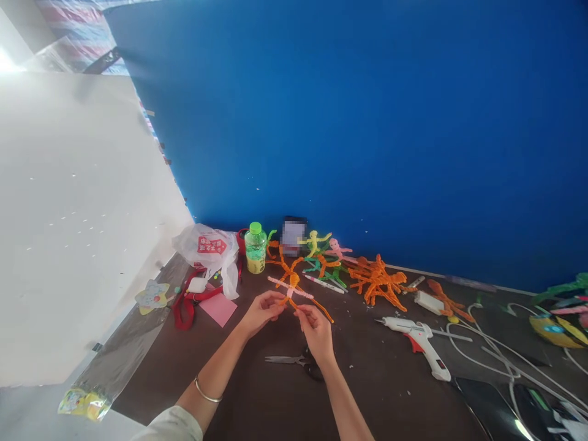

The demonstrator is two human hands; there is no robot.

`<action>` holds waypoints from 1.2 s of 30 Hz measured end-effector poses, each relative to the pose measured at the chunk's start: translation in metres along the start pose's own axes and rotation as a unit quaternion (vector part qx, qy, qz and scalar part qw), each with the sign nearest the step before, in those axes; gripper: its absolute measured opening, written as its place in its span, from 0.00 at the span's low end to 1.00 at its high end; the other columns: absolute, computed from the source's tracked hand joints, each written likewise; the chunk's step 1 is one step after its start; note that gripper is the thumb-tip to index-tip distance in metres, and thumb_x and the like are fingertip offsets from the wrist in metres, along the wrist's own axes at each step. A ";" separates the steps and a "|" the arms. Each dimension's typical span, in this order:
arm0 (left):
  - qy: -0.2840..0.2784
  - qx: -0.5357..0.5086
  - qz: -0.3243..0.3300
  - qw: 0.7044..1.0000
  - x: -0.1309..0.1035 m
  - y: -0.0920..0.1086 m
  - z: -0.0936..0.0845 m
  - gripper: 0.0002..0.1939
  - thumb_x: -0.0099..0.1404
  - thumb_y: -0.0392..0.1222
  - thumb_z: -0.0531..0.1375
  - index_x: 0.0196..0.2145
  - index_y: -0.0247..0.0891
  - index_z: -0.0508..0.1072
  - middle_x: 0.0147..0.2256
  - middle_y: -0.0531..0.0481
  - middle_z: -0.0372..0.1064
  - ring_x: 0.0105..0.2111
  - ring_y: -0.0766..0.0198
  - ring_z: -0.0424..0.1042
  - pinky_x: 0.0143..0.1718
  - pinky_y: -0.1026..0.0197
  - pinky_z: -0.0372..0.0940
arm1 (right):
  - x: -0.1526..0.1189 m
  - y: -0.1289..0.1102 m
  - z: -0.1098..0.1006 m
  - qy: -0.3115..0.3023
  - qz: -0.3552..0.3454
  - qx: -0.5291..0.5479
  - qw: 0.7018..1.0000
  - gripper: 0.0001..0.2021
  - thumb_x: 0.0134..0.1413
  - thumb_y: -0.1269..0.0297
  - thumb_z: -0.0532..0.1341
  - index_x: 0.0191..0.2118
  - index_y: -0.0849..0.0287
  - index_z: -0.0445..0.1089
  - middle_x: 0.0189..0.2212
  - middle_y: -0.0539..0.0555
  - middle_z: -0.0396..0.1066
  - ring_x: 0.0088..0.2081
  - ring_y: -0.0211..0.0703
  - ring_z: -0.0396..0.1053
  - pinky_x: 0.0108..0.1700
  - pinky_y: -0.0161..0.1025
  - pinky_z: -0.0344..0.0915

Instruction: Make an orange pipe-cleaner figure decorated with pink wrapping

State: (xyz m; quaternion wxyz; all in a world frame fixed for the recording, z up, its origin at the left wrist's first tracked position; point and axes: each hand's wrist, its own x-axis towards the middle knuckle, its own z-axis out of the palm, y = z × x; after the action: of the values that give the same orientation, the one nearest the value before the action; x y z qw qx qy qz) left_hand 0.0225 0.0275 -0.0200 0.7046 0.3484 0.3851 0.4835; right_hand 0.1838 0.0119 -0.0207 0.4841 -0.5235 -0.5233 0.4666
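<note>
Between my two hands is a small pipe-cleaner figure (291,290) in pink and orange, with a pink strip running across it. My left hand (264,313) pinches its lower left part, fingers closed. On the lower right, my right hand (316,331) grips an orange leg of the figure between thumb and fingers. Just below the hands lie scissors (285,360), blades pointing left, their dark handles partly hidden by my right hand. Orange pipe-cleaner pieces (287,267) lie right behind the figure.
Right of the hands lie a pile of orange pipe-cleaner figures (377,283) and a white glue gun (420,343) among cables (498,361). At the left are a green-capped bottle (255,248), a plastic bag (209,245) and pink paper (219,308). A marker (325,284) lies behind.
</note>
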 end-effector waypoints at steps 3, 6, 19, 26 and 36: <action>-0.017 -0.060 0.009 0.998 -0.001 -0.001 -0.002 0.16 0.44 0.40 0.67 0.32 0.34 0.72 0.31 0.48 0.71 0.25 0.73 0.64 0.27 0.67 0.58 | -0.003 -0.001 0.006 0.003 0.036 0.069 0.997 0.13 0.45 0.56 0.61 0.32 0.61 0.66 0.26 0.53 0.70 0.18 0.33 0.60 0.19 0.32 0.58; -0.021 -0.105 0.012 0.994 -0.002 -0.003 -0.005 0.15 0.42 0.38 0.68 0.30 0.34 0.72 0.33 0.46 0.71 0.30 0.69 0.68 0.36 0.65 0.60 | -0.007 -0.001 0.013 0.014 0.052 0.156 0.986 0.12 0.44 0.58 0.63 0.31 0.61 0.65 0.24 0.51 0.69 0.17 0.31 0.58 0.17 0.30 0.55; 0.014 -0.245 0.010 0.969 -0.004 -0.002 -0.006 0.21 0.49 0.48 0.64 0.38 0.32 0.73 0.38 0.42 0.71 0.40 0.66 0.69 0.47 0.67 0.60 | -0.006 0.012 0.024 0.048 0.090 0.375 0.922 0.16 0.41 0.52 0.64 0.37 0.53 0.69 0.34 0.53 0.72 0.36 0.41 0.69 0.39 0.42 0.67; 0.053 -0.329 -0.025 0.943 -0.001 -0.001 -0.001 0.19 0.57 0.54 0.55 0.36 0.35 0.72 0.36 0.43 0.70 0.42 0.66 0.68 0.45 0.69 0.62 | -0.005 0.009 0.036 -0.007 0.099 0.413 0.905 0.15 0.42 0.45 0.60 0.35 0.46 0.69 0.31 0.48 0.71 0.33 0.37 0.69 0.36 0.40 0.68; 0.026 -0.429 -0.101 0.897 -0.008 -0.003 -0.003 0.21 0.57 0.54 0.54 0.23 0.31 0.71 0.32 0.43 0.66 0.34 0.70 0.68 0.38 0.73 0.64 | -0.006 0.009 0.030 -0.081 0.209 0.562 0.797 0.18 0.22 0.45 0.67 0.22 0.51 0.70 0.23 0.45 0.68 0.25 0.31 0.65 0.29 0.30 0.64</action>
State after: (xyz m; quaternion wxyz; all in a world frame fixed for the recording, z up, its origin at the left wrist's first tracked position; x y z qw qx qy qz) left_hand 0.0196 0.0197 -0.0221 0.8204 -0.0408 0.1921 0.5370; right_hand 0.1550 0.0063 -0.0328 0.5399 -0.2165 -0.0849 0.8090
